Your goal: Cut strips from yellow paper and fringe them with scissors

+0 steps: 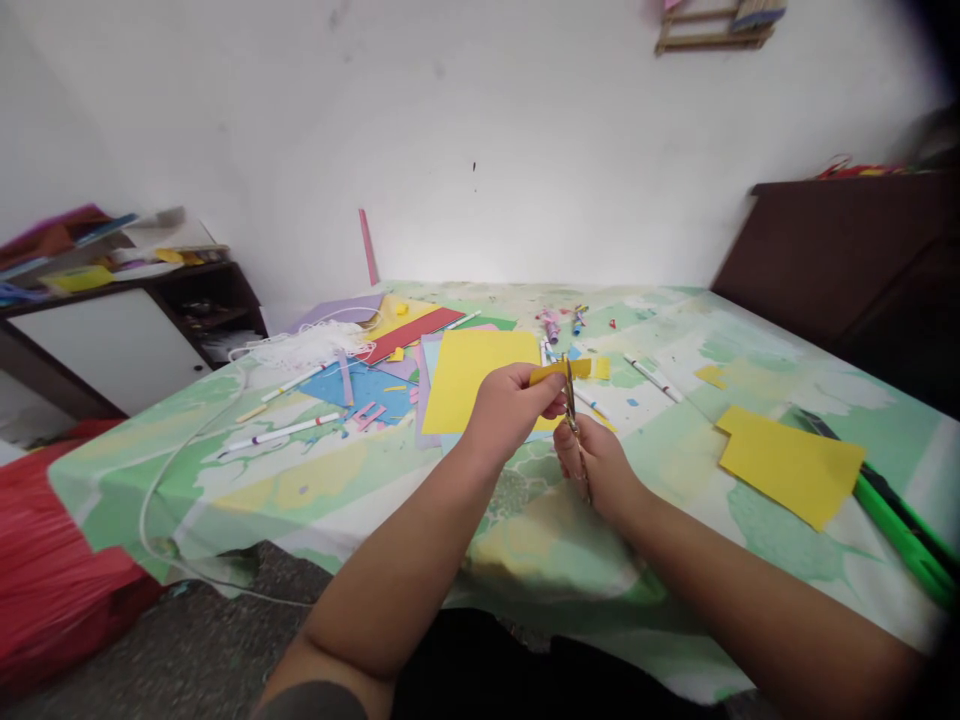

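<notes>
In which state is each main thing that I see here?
Left hand, closed on yellow strip
Right hand, closed on scissors
Scissors, blades at strip, opening unclear
Large yellow sheet, flat
Notched yellow piece, flat
Green-handled tool, lying
White cord, tangled
White cabinet door, apparently shut

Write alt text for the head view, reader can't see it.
Left hand holds a yellow strip at the blades of scissors gripped by the right hand. Around them on a patterned tablecloth lie colored sheets, markers and a green-and-black tool.
</notes>
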The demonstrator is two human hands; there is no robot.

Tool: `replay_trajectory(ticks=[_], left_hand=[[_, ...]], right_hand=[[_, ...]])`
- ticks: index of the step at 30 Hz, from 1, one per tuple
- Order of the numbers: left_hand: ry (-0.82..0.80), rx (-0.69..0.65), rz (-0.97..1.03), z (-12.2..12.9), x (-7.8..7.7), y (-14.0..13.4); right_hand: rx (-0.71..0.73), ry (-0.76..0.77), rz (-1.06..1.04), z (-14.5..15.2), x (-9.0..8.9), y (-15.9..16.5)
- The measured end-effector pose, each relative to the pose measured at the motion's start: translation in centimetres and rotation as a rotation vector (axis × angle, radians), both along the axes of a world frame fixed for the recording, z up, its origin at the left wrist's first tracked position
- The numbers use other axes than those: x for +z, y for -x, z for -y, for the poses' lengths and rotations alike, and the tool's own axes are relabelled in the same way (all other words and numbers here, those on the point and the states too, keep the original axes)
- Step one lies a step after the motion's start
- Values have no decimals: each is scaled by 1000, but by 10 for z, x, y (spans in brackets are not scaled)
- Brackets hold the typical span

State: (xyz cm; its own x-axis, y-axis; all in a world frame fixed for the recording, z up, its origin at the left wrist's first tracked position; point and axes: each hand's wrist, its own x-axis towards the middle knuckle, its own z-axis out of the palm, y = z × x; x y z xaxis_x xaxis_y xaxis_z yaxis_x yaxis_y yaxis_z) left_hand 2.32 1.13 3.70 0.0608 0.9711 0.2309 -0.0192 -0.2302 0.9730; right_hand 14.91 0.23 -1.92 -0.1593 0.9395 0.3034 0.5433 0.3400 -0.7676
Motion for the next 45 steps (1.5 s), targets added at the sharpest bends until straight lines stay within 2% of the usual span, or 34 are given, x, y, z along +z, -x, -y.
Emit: replay_trajectory(ticks=[12, 32, 38, 45], left_hand=[[38, -15, 9, 4, 5, 0], [110, -23, 102, 3, -1, 1], [83, 53, 139, 2, 1, 1], [53, 103, 57, 3, -1, 1]], right_hand=[[3, 1, 4, 0, 0, 1], [-11, 21, 71, -1, 3, 1], [32, 21, 90, 0, 2, 1], [37, 21, 102, 2, 4, 2]])
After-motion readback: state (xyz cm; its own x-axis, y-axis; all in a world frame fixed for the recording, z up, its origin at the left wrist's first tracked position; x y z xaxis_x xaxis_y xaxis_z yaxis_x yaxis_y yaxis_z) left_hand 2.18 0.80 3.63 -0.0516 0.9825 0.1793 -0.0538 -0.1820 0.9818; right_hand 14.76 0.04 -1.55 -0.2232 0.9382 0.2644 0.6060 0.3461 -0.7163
